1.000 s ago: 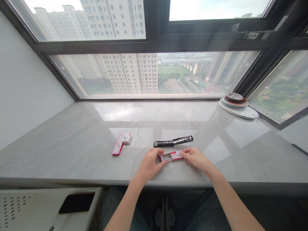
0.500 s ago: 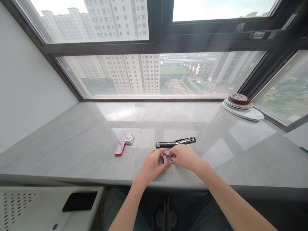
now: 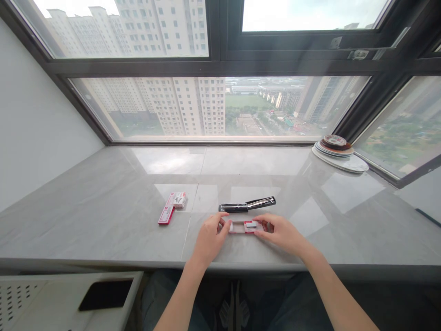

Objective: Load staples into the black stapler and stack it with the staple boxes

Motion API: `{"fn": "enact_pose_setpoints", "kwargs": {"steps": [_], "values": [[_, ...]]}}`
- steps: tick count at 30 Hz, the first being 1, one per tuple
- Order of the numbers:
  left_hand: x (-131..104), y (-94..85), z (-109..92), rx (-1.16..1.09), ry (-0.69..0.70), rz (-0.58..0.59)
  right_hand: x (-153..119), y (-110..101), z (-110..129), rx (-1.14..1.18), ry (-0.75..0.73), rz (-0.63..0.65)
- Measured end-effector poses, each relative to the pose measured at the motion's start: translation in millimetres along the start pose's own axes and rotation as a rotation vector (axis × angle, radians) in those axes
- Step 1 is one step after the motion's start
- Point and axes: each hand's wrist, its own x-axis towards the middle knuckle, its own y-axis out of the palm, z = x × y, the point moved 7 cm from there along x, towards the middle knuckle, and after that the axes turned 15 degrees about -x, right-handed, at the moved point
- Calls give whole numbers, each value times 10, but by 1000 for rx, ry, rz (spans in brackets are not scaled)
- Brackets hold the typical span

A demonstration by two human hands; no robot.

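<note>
A small red and white box point(image 3: 250, 224) lies between my hands, its pale tray part slid out toward the left. My left hand point(image 3: 212, 233) pinches the tray's left end between thumb and fingers. At the box's right end, my right hand point(image 3: 280, 232) grips the printed sleeve. Just beyond them rests a black stapler point(image 3: 237, 208), opened out, with its metal channel showing on the right half. Further left lie a flat red and white box point(image 3: 166, 215) and a small white box point(image 3: 179, 200) touching it.
Stacked round plates or mats point(image 3: 339, 154) sit at the back right by the window. The grey counter's front edge point(image 3: 255, 265) runs before my body. Below it at left, a dark phone-like slab point(image 3: 106, 295) lies on a white surface.
My right hand has moved right and now grips the box's sleeve, so the extended box shows more. The whole view has shifted slightly.
</note>
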Motion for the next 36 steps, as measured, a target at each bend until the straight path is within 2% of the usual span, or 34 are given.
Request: {"fn": "enact_pose_setpoints", "kwargs": {"steps": [5, 7, 9, 12, 14, 17, 21, 23, 28, 36], "values": [[-16, 183, -11, -11, -17, 17, 3, 86, 244, -14, -59, 14], [-33, 188, -11, -17, -19, 18, 5, 83, 317, -39, -51, 8], [-14, 86, 26, 22, -26, -39, 2, 61, 379, -62, -46, -15], [119, -166, 115, 166, -15, -180, -1, 46, 484, -100, -76, -52], [253, -262, 178, 259, -4, -208, 9, 63, 555, -115, -99, -56], [396, -220, 242, 297, 25, -119, 55, 76, 659, -107, -132, -53], [307, -67, 207, 239, 96, -18, 205, -4, 733, -78, -141, -133], [205, -33, 179, 232, 104, -13, 312, -24, 724, -86, -128, -154], [87, -47, 130, 236, 99, -32, 494, 40, 731, -96, -181, -96], [110, -75, 136, 204, 91, -37, 441, 46, 761, -166, -151, -111]]}}
